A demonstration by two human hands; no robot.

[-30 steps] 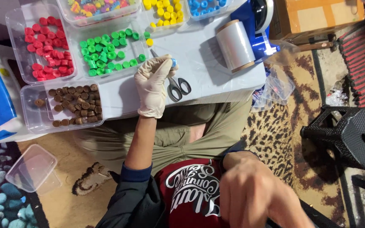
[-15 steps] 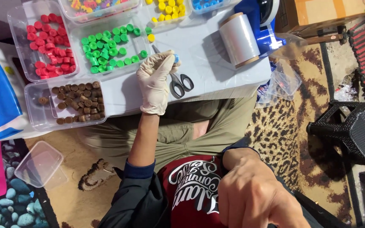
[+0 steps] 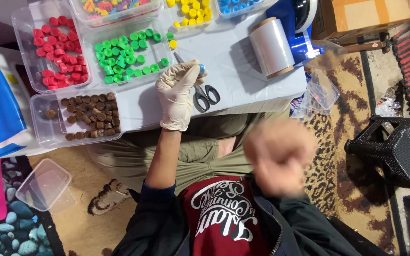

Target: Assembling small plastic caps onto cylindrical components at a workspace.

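The head camera looked straight down on us, seated at a low grey table (image 3: 243, 61). Our left hand (image 3: 176, 95), in a pale latex glove, rested on the tabletop and pinched a small blue cap (image 3: 201, 69) between thumb and fingertips, raised a little off the surface, seemingly so that it could be turned or checked. Just beside that hand, on its right, lay a pair of black-handled scissors (image 3: 204, 95), flat on the table with the blades pointing away from us, close enough to pick up without stretching.

Our right hand (image 3: 278, 156) was bare and hung over the lap, well apart from the table. It looked clenched into a loose fist, but it was too blurred for us to tell whether it held anything.

Clear plastic trays kept the caps sorted by colour: red caps (image 3: 55, 52) at the far left, green caps (image 3: 126, 54) next to them, yellow caps (image 3: 191, 8) and more blue ones at the far edge, and brown caps (image 3: 88, 114) in the nearest tray at the table's left corner. A roll of clear film (image 3: 272, 47) stood on a blue holder at the right end. An empty clear tub (image 3: 43, 185) lay on the floor at left, and a black stool (image 3: 397, 149) stood to the right.
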